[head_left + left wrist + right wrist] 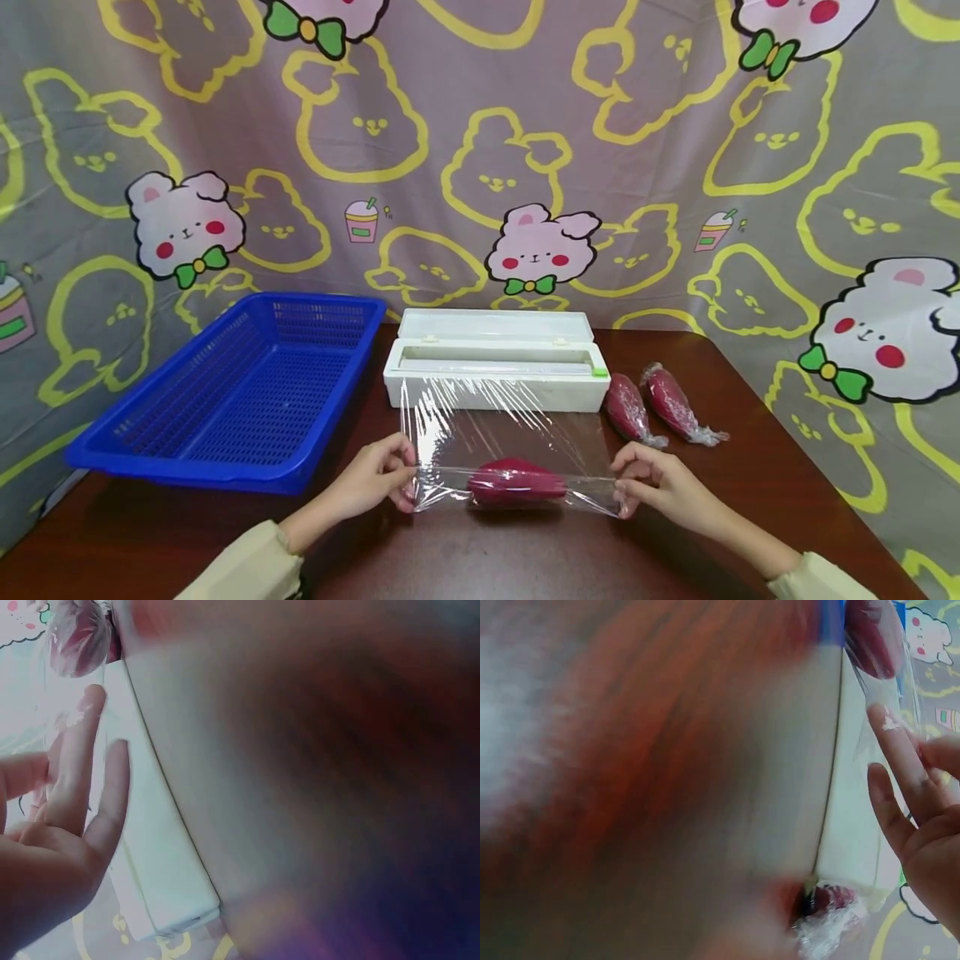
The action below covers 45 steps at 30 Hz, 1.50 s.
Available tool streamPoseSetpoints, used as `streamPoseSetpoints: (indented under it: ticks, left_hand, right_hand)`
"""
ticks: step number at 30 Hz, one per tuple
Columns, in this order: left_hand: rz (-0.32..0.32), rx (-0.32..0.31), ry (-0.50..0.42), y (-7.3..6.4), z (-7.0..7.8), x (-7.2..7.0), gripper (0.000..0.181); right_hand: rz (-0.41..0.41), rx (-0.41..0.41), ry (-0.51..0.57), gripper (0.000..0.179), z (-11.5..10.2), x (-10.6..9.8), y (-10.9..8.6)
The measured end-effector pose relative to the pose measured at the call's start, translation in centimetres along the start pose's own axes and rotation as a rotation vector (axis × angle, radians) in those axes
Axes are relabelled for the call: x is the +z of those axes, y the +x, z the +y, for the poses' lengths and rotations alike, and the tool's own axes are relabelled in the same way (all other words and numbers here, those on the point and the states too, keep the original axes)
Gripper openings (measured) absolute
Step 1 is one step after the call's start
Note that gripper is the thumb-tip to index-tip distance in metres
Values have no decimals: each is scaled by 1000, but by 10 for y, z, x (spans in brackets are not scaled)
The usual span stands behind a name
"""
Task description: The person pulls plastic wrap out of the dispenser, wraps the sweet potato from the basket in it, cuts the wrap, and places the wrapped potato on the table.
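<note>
Clear plastic wrap (pixel 510 429) stretches from the white wrap dispenser (pixel 495 393) toward the person. Its left corner is pinched by the left hand (pixel 378 475), its right corner by the right hand (pixel 663 485). Between the hands lies a dark-red, oblong piece of produce, like a sweet potato (pixel 513 482), with film across it. In the left wrist view, thumb and fingers hold the film's edge beside the dark-red produce (pixel 77 641). The right wrist view has the right hand (pixel 922 802) gripping the other edge, near the produce (pixel 876 637).
Right of the dispenser, two dark-red pieces, one wrapped produce (pixel 626 407) and another wrapped produce (pixel 675 402), lie on the brown table (pixel 480 567). A blue plastic basket (pixel 202 475) stands at the left. The dispenser's lid (pixel 495 323) is raised, before a patterned curtain (pixel 450 83).
</note>
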State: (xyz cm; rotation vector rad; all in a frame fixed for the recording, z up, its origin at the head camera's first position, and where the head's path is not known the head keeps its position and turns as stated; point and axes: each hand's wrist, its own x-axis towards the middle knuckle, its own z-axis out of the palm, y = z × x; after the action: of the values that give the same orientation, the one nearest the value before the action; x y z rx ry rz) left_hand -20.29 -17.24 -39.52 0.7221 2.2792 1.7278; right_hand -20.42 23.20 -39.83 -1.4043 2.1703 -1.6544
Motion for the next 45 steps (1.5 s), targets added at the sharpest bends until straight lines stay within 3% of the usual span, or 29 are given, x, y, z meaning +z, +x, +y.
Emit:
streamPoseSetpoints:
  ticks: [3, 6, 12, 17, 21, 25, 28, 31, 33, 37, 42, 45]
  left_hand:
    - [-3, 15, 21, 1, 2, -1, 7]
    - [-10, 2, 74, 2, 3, -2, 17]
    - [15, 19, 238, 6, 5, -2, 22]
    - [-16, 25, 292, 13, 4, 0, 20]
    - [-40, 67, 443, 19, 1, 1, 29]
    - [-47, 103, 665, 23, 0, 3, 46]
    - [-14, 110, 843, 25, 0, 8, 35]
    - [46, 135, 929, 26, 1, 10, 16]
    - [88, 191, 949, 28, 1, 10, 6]
    - [157, 308, 953, 30, 4, 10, 9]
    - [212, 304, 929, 30, 8, 9, 5]
    - [198, 295, 901, 31, 8, 8, 5]
  right_hand:
    - [-1, -83, -117, 30, 4, -1, 6]
    - [-16, -98, -231, 40, 6, -2, 12]
    - [-102, 40, -382, 28, 5, -2, 21]
    - [-126, 147, -531, 39, 5, 0, 30]
    - [-116, 158, -625, 41, 10, 2, 35]
    - [-87, 114, -705, 38, 16, 5, 38]
    - [-43, 102, -712, 29, 18, 7, 41]
    - [11, 78, -697, 18, 20, 7, 44]
    - [35, 73, -666, 12, 20, 7, 45]
    - [54, 97, -593, 7, 12, 6, 50]
    - [51, 161, -589, 5, -2, 4, 57]
    - [46, 184, -657, 4, -5, 2, 58]
